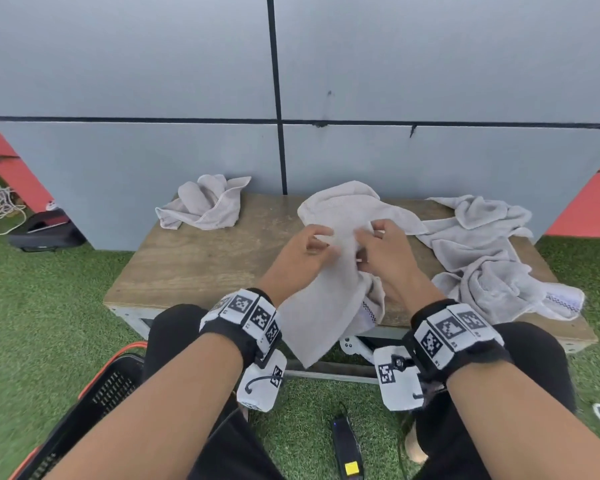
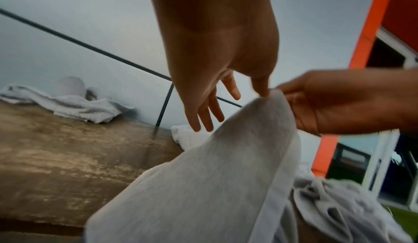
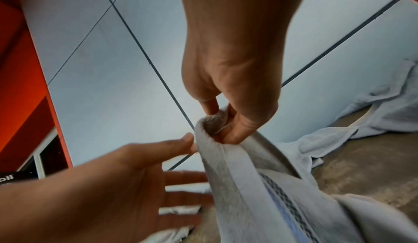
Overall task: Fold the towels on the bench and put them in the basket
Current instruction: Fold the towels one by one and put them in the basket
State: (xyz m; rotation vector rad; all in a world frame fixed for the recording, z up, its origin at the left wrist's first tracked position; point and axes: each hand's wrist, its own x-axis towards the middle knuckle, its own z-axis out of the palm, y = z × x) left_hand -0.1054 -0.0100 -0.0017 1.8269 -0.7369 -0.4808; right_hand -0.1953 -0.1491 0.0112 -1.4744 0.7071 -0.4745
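Grey wall panels [image 1: 153,81] and green turf [image 1: 49,289] framed a wooden desk [image 1: 194,258] carrying three grey towels: crumpled ones at 11 o'clock [image 1: 205,206] and 3 o'clock [image 1: 492,258], one at centre [image 1: 329,299]. Right hand [image 1: 388,251] pinched its corner; left hand [image 1: 302,258] spread open, thumb touching it. One basket [image 1: 108,393] sat at 7 o'clock.

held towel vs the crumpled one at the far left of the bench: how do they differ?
The held pale grey terry towel is lifted, its edge in the right hand's grip, and hangs over the wooden bench's near edge. The crumpled pale grey towel lies untouched by the wall. Both look alike in cloth and colour.
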